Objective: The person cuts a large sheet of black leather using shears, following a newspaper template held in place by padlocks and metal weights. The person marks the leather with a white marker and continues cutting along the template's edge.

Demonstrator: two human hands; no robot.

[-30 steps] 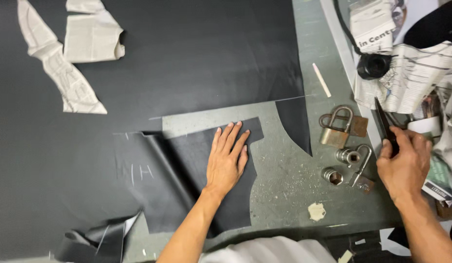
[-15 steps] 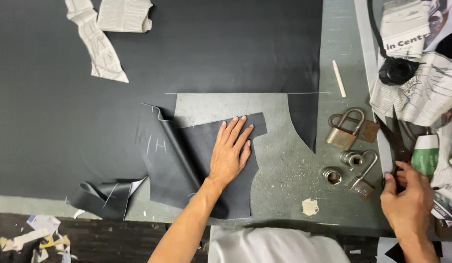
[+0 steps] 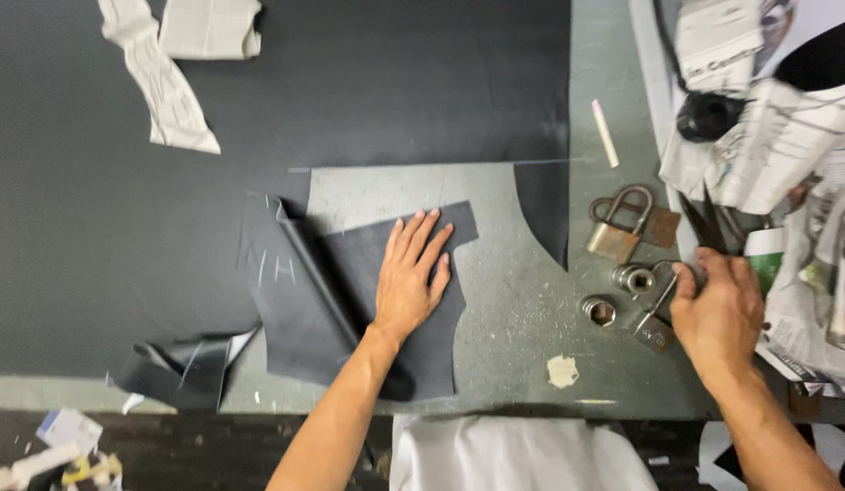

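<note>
**Left hand flat on a cut leather piece, right hand at the padlocks**

The left hand [image 3: 412, 273] lies open, palm down and fingers spread, pressing on a dark grey cut piece of leather [image 3: 368, 309] that rests on the grey-green counter [image 3: 513, 300] near its front edge. The left side of this piece is folded up into a ridge, just beside the large black leather sheet [image 3: 259, 109] that covers the counter's far and left parts. A curled black offcut [image 3: 177, 368] lies at the front edge, left of the piece.

The right hand [image 3: 714, 314] is well apart, near the counter's right edge. Its fingers curl around a small silver padlock with an open shackle [image 3: 657, 318]; whether it truly grips it or only touches it I cannot tell. Just beside it lie two round metal nuts [image 3: 603, 311]. A larger brass padlock [image 3: 615, 227] lies a little farther back, and a white stick of chalk [image 3: 605, 133] beyond that. Crumpled newspaper [image 3: 786, 145] is piled along the right edge. Torn paper strips [image 3: 168, 82] rest on the black sheet at the far left corner.
</note>
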